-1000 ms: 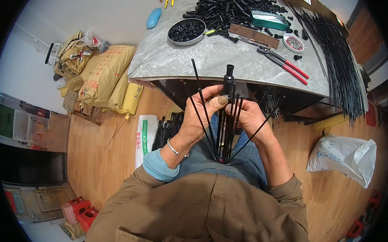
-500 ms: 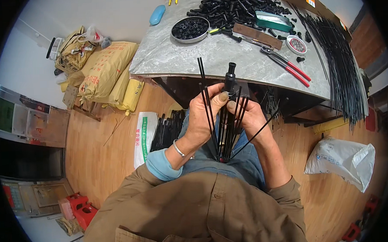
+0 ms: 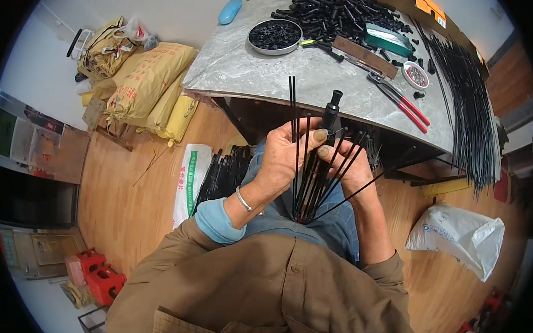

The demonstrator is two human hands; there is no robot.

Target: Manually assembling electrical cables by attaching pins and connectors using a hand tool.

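My left hand (image 3: 284, 154) grips a black umbrella frame (image 3: 306, 194) just below its thick stepped black end piece (image 3: 332, 108), thumb pressed near the shaft. Facing it, my right hand (image 3: 353, 168) pinches at the same spot, thumb and finger closed near a thin wire-like bit; exactly what lies between them is too small to make out. Thin black ribs fan upward around both hands from a joint low in my lap, and one slants out to the right.
Ahead, a grey marbled table (image 3: 226, 67) bears a heap of black tubular parts (image 3: 343, 14), a round tin (image 3: 276, 36) of small black pieces, red-handled pliers (image 3: 403, 104) and long black rods (image 3: 466, 110). Yellow sacks (image 3: 150, 82) lie left; a white sack (image 3: 457, 235) sits right.
The whole view has tilted slightly, so the table appears further right. My hands and the umbrella frame show a little to the right, its top leaning more rightward; both hands keep their hold.
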